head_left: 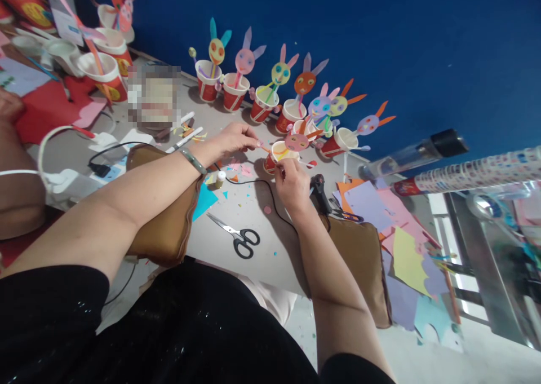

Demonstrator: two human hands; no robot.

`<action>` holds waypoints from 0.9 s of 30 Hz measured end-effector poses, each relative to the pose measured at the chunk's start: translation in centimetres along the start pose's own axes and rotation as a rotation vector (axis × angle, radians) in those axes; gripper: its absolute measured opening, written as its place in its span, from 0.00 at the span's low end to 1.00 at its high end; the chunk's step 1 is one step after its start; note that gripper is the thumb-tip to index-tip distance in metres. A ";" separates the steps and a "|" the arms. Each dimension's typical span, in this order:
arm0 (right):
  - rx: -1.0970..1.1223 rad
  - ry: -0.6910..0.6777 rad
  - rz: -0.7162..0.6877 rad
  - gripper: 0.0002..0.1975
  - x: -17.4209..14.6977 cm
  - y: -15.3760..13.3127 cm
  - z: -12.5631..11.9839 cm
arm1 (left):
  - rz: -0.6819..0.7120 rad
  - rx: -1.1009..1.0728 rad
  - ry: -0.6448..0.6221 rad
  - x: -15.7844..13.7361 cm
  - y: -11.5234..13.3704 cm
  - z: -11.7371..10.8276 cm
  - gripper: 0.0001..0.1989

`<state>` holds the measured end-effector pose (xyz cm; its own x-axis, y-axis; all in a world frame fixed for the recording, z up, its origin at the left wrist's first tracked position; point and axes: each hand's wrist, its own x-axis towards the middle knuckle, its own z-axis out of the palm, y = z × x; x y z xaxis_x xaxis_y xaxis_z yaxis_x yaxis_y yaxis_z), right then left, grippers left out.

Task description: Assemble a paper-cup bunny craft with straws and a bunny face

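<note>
My left hand [239,138] pinches the pink tip of a thin orange strip [265,148] that sticks out from the side of a red and white paper cup [270,163]. Against the near right side of that cup, the curled fingers of my right hand [293,184] grip it and hide part of it. A pink paper rabbit face [297,141] with orange ears rises from the cup. Another strip with a red end [311,164] juts out at the right. Black-handled scissors [239,237] lie partly open on the table, below both hands.
Several finished-looking rabbit cups [262,110] line the blue wall. A glue gun [321,192] with a black cord lies by my right wrist. Brown cushions [357,260] flank me. Coloured paper [372,203] is piled at right; power strips [80,184] and another person's arm [19,164] are at left.
</note>
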<state>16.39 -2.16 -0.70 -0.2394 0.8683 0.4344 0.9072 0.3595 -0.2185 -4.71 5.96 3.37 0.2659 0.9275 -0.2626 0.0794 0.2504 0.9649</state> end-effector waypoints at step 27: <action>0.008 0.007 -0.001 0.08 0.0 0.1 0.3 | 0.024 0.024 0.030 0.0 0.0 0.4 0.11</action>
<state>16.40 -2.03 -1.00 -0.2376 0.8656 0.4408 0.9043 0.3628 -0.2250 -4.34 5.82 3.32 0.2390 0.9412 -0.2387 0.0967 0.2215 0.9703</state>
